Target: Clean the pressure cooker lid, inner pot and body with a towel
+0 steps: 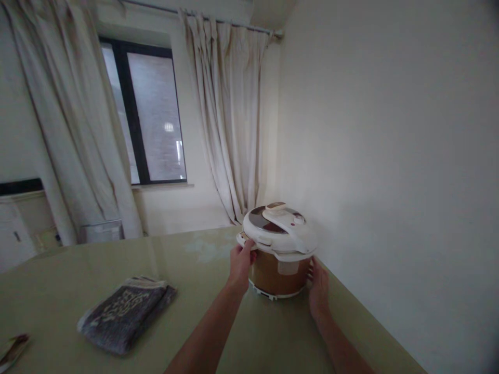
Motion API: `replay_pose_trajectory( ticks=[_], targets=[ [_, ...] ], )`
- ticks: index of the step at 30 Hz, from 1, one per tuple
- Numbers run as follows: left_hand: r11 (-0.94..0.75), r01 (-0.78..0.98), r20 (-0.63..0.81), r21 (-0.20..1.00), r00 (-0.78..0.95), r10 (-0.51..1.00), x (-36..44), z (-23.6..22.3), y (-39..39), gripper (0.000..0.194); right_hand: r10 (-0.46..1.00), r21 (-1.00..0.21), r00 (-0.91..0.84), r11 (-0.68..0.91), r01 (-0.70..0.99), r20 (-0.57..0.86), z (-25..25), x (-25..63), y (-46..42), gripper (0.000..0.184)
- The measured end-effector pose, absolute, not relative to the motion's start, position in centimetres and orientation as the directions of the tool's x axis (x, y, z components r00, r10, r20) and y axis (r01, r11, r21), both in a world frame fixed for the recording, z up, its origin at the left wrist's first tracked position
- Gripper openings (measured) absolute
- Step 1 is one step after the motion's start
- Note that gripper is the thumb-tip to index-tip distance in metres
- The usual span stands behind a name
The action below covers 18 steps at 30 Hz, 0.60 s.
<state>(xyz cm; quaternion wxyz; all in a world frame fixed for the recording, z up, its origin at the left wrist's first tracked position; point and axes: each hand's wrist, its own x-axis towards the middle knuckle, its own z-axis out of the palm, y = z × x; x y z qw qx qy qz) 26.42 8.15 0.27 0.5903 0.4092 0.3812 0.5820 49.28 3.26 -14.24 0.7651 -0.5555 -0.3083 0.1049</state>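
An electric pressure cooker with a brown body and a white lid stands upright on the table, close to the right-hand wall. My left hand is closed around the white handle at its left side, thumb on top. Against the right side of the body lies my right hand, its fingers bent around the wall below the lid rim and partly hidden. The lid sits on the cooker with its raised white grip on top.
A folded grey patterned towel lies left of the cooker on the greenish tabletop. At the lower left edge is a small dish-like item. The wall runs along the table's right edge. Curtains flank a window behind.
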Motion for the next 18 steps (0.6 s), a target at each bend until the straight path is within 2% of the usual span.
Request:
replay_pose_trajectory(
  ticks=[4,9,11,15,18],
  targets=[
    [-0.038,-0.346,0.036,0.938,-0.012,0.999,23.7,0.6,6.1,0.05,0.573,-0.931,0.766,0.353,0.092,0.293,-12.8,48.6,2.6,0.073],
    [-0.033,-0.327,0.013,0.944,-0.063,0.998,18.6,0.6,3.7,0.05,0.685,-0.902,0.607,0.407,0.14,0.403,-11.3,46.0,1.2,0.054],
    [-0.029,-0.322,-0.001,0.946,-0.094,0.996,16.2,0.6,3.1,0.051,0.738,-0.896,0.522,0.423,0.136,0.428,-11.2,44.9,0.9,0.056],
    [-0.024,-0.295,-0.029,0.955,-0.175,0.984,11.6,0.5,2.3,0.051,0.812,-0.895,0.378,0.423,0.141,0.444,-11.8,43.1,0.7,0.077],
    [-0.044,-0.291,-0.028,0.956,-0.24,0.97,8.7,0.4,1.8,0.051,0.835,-0.88,0.283,0.428,0.205,0.472,-12.4,41.6,0.7,0.081]
  ],
)
